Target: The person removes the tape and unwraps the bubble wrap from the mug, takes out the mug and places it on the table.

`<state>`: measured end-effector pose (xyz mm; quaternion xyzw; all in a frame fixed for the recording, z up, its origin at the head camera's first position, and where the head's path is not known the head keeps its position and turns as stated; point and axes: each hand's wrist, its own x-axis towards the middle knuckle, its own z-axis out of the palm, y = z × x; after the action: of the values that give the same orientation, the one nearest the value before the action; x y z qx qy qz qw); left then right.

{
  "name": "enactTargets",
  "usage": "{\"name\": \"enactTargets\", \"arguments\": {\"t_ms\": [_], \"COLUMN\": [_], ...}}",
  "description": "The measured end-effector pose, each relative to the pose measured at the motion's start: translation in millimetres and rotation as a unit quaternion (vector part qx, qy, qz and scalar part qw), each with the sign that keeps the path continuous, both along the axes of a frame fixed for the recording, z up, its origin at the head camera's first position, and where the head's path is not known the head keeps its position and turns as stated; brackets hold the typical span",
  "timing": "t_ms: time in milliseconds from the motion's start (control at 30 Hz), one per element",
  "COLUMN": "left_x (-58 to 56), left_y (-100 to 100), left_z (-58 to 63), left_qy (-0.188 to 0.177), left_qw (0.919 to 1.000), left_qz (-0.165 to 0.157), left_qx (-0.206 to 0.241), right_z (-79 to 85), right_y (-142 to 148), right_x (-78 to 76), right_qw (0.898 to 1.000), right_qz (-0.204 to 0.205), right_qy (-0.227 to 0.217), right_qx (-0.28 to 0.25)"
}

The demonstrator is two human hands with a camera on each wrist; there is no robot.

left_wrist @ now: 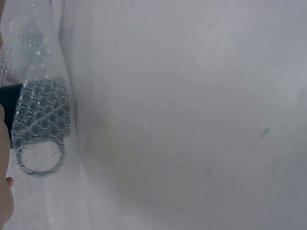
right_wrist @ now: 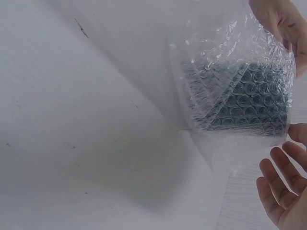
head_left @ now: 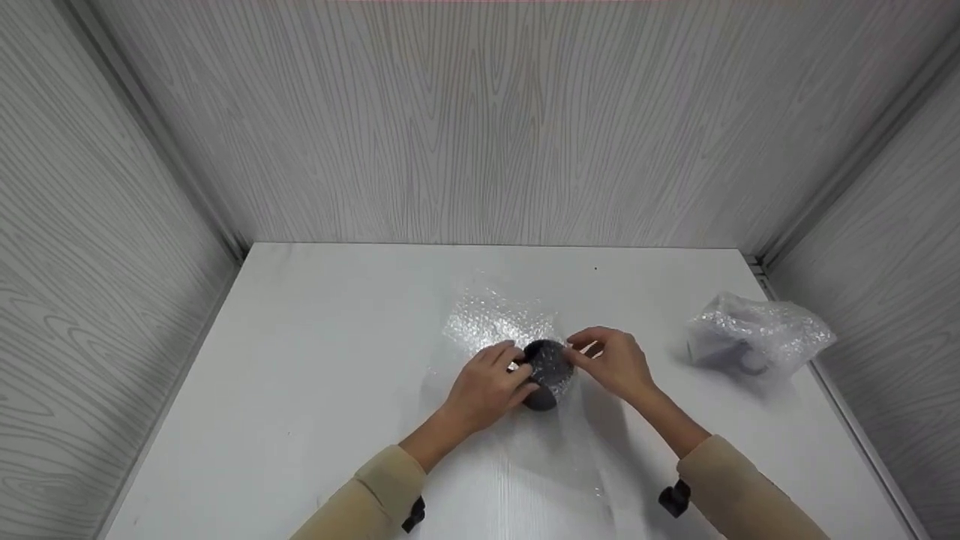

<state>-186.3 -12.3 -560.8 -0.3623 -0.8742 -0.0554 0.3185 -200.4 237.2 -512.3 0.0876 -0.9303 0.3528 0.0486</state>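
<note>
Dark mug [head_left: 551, 365] on the table [head_left: 337, 337], partly under bubble wrap [head_left: 499, 322], and my left hand [head_left: 486, 386] gripped it! Whether my right hand [head_left: 619, 364] pinched anything, I couldn't tell. Rigid, probably fragile, slippery-wrapped: I judged its body the safest hold.

We see a dark mug [head_left: 540, 400] just below and right of the frame's middle, partly covered by clear bubble wrap [head_left: 491, 321]. The left wrist view shows us its loop handle beneath the wrap. The sheet spreads above the mug; a slanting edge crosses the mug's side.
</note>
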Motion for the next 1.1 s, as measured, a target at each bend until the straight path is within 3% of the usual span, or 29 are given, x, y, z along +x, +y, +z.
{"name": "enactTargets", "arguments": {"t_ms": [533, 1100], "left_x": [0.4, 1.5], "left_y": [0.4, 0.0], "left_z": [2.0, 1.3], "left_qy": [-0.004, 0.005], "left_qw": [1.0, 1.0], "left_qz": [0.005, 0.004], "left_qx": [-0.004, -0.002], "right_z": [18.8, 19.8], "right_y": [-7.0, -18.5], "right_x": [-8.5, -13.7], "right_qw": [0.991, 0.983], "right_qz": [0.054, 0.056], "right_qy": [0.049, 0.038], "right_qx": [0.113, 0.168]}}
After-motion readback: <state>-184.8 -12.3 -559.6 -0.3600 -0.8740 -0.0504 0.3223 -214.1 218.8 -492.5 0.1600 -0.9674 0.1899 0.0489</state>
